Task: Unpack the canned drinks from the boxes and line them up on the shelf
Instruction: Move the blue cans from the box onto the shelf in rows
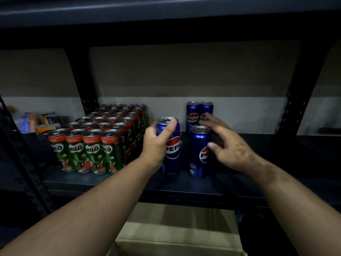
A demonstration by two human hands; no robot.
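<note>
Head view: left hand (156,143) fingers clamp a Pepsi can (170,146); right hand (228,145) fingers spread apart.

you're facing a dark shelf board (249,182) spanning mid-frame. on it, left of center, milo cans (96,145) stand packed in rows; right of them four blue pepsi cans (198,154) stand upright near center frame.

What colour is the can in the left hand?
Blue, with a red, white and blue Pepsi logo; the can shows in the head view.
</note>
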